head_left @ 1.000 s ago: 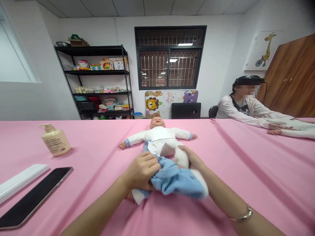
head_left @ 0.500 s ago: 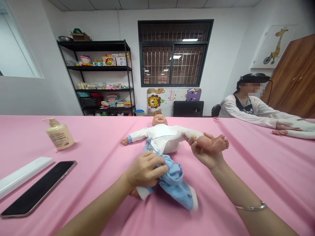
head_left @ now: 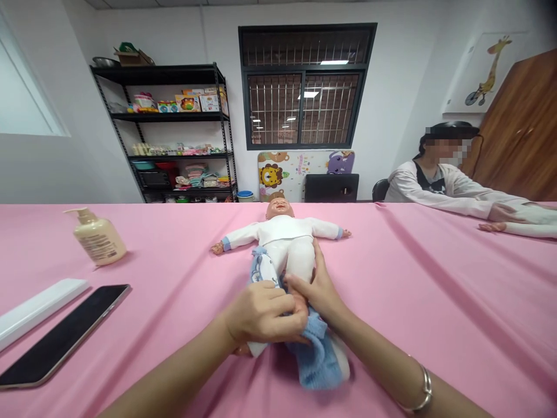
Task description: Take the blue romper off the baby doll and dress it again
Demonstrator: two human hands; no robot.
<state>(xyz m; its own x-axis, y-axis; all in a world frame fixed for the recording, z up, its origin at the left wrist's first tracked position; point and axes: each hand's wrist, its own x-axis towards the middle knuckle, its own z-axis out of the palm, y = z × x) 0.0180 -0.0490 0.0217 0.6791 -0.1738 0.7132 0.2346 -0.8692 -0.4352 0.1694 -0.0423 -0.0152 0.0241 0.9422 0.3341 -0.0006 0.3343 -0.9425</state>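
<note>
Doll (head_left: 285,232) lies on its back, long axis running away from the person across a pink tablecloth (head_left: 435,302). The left hand (head_left: 261,313) curls closed around its leg and blue cloth (head_left: 317,363); the right hand (head_left: 315,293) presses flat on its other thigh, nearer the head.

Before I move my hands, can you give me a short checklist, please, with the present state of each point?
Doll lies face up on the pink cloth: ok.
Left hand rests on the doll's lower body and the fabric: ok.
Right hand rests on the doll's white leg: ok.
Blue terry fabric lies flat: not ok, it is bunched below the hands.
Doll's feet are visible: cannot tell, hands and fabric cover most of them.
Pump bottle and phone stand apart from the hands: ok.
</note>
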